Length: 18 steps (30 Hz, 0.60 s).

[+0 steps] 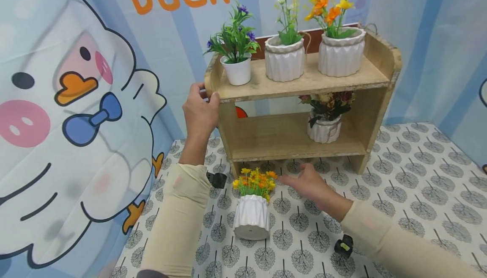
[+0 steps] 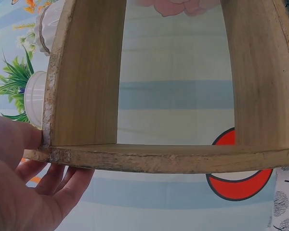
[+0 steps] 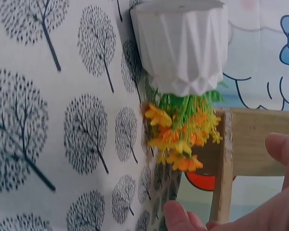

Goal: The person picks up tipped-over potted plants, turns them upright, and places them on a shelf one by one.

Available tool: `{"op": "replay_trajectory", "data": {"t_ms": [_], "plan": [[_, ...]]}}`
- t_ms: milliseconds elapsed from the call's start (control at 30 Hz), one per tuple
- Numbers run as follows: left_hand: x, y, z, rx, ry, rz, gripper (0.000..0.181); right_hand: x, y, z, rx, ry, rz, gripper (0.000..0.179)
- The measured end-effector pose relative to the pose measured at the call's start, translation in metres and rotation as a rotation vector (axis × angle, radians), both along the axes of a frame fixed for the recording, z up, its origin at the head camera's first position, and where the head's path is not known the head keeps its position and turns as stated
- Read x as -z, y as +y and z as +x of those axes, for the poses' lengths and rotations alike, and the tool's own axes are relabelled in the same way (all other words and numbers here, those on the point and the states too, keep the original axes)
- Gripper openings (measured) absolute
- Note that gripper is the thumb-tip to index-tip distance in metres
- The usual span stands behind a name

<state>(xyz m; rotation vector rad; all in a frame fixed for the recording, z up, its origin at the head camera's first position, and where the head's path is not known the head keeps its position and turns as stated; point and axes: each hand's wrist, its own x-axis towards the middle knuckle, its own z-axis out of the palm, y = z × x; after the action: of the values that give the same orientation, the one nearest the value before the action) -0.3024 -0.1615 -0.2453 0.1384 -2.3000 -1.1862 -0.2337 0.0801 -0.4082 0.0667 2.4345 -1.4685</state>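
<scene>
My left hand [image 1: 201, 111] grips the upper left side of a two-tier wooden shelf [image 1: 300, 92]. In the left wrist view its thumb lies over the front edge of the side board [image 2: 149, 160] and the fingers reach round the outside. A white fluted flower pot [image 1: 252, 218] lies on its side on the tablecloth in front of the shelf, with yellow and orange flowers [image 1: 255, 183] pointing toward the shelf. Just right of those blossoms is my right hand [image 1: 308, 185], thumb and fingers apart and holding nothing. The right wrist view shows its fingertips below the flowers [image 3: 180, 139].
On the top board stand a small white pot with purple flowers [image 1: 239, 70] and two fluted white pots [image 1: 285, 60], one with orange blooms [image 1: 342, 53]. A pot of dark red flowers [image 1: 324, 127] stands on the lower board. A duck-print curtain [image 1: 152, 58] hangs behind the tree-print cloth [image 1: 418, 172].
</scene>
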Motion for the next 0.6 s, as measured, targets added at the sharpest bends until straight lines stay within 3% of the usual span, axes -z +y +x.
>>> {"op": "replay_trajectory", "data": {"t_ms": [600], "plan": [[0.0,-0.001,0.001,0.006,0.0,-0.001,0.04,0.017,-0.031,0.021,-0.077,-0.119,-0.09,0.078]]}}
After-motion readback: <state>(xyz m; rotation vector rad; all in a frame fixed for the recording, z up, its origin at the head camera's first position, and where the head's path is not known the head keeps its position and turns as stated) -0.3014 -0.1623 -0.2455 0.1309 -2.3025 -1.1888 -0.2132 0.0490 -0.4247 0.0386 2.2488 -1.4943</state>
